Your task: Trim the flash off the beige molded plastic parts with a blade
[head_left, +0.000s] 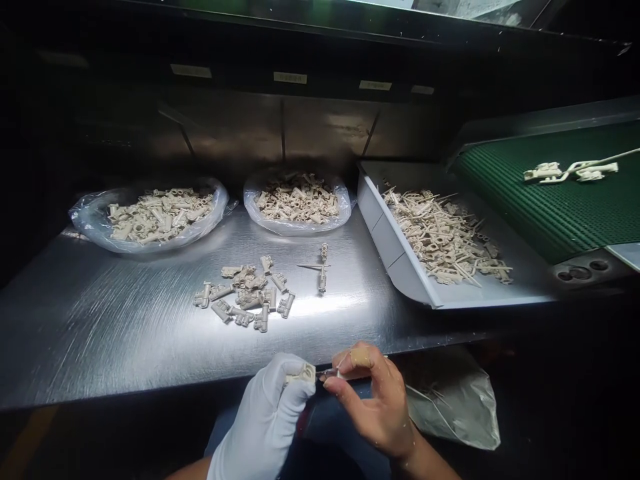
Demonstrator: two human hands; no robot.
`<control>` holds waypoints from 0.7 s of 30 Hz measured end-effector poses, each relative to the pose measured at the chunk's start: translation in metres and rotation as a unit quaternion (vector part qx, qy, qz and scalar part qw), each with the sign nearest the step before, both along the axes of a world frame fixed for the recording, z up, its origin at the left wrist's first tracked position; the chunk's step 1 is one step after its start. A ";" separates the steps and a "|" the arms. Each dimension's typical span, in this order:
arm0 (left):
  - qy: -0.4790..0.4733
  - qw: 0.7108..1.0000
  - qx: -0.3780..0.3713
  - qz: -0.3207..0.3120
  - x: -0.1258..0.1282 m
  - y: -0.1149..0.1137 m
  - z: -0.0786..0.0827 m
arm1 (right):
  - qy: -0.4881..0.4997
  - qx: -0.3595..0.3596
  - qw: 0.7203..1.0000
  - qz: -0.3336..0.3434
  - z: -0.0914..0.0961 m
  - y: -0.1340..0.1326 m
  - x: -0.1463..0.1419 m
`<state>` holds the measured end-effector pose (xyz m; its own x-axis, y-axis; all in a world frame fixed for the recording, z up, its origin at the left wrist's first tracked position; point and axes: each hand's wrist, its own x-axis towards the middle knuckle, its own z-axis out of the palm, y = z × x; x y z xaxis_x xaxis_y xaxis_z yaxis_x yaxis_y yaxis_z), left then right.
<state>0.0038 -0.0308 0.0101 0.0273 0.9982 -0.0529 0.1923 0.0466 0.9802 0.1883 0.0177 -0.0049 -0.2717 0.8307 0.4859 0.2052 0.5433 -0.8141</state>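
At the far left, the steel surface (100, 320) runs across the view, and two clear plastic bags of beige plastic parts sit at its back, the first (93, 220) left of the second (297, 227). In front of them lies a loose pile of the same parts (245, 293), with a separate spiked part (323, 269) just to its right.

Below the surface's front edge, the gloved left hand (263, 417) is closed around a small beige part (301, 373), pinching it between thumb and fingers. The part's long axis lies roughly sideways, tilted slightly up toward the right hand, though the glove hides much of it.

The bare right hand (373, 400), with tape on one finger, narrowly pinches a thin pointed tool (327, 373). The tool lies nearly level, its tip pointing left and just touching or just beside the part; I cannot tell which.

Further right are a gray tray (395, 247) heaped with spiky parts, a white bag (453, 407) below the surface, and a green conveyor belt (550, 207) carrying a joined cluster of parts (570, 170).
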 end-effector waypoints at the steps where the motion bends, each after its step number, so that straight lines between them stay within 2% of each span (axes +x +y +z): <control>1: -0.001 1.000 -0.009 -0.006 -0.001 0.000 0.000 | 0.003 0.009 1.000 -0.004 -0.001 0.000 -0.001; 6: 0.036 0.998 0.012 -0.049 -0.004 0.002 0.003 | -0.009 -0.025 1.000 0.012 0.001 -0.003 0.000; 9: 0.088 0.991 0.078 -0.057 -0.006 0.003 0.003 | -0.025 -0.070 0.997 0.028 0.004 -0.003 0.002; 13: 0.148 0.975 0.161 -0.032 -0.008 0.002 -0.002 | -0.042 -0.094 0.994 0.032 0.007 -0.001 0.003; 17: 0.124 0.982 0.144 -0.001 -0.006 0.002 -0.001 | -0.037 -0.100 0.994 0.029 0.007 0.000 0.003; 21: 0.097 0.986 0.133 0.025 -0.002 0.002 0.000 | -0.055 -0.075 0.996 0.012 0.010 -0.001 0.004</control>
